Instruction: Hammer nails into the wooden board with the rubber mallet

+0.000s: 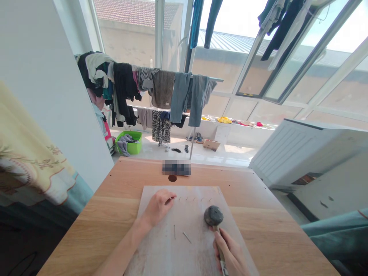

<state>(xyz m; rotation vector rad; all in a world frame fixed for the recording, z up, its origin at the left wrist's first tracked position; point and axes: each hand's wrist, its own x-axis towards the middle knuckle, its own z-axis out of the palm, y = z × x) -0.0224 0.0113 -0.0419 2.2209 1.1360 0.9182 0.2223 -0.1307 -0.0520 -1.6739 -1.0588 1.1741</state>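
My left hand [159, 205] rests on the upper left of a pale board [155, 245]. Its thumb and forefinger are pinched together around what looks like a nail, mostly hidden by the fingers, at the left end of a row of several upright nails [194, 199]. In my right hand [230, 251] is the handle of a mallet with a round black head [213, 216], held over the board's right side. Two loose nails, one nearly straight up and down in view [174, 232] and one slanting [187, 237], lie on the board between my hands.
The board lies on a wooden table [273, 214]. A blurred dark object [176, 168] sits at the table's far edge, by a round hole [172, 178]. Beyond are a laundry rack with hanging jeans [198, 99], a green basket [135, 147] and a white cabinet [301, 153].
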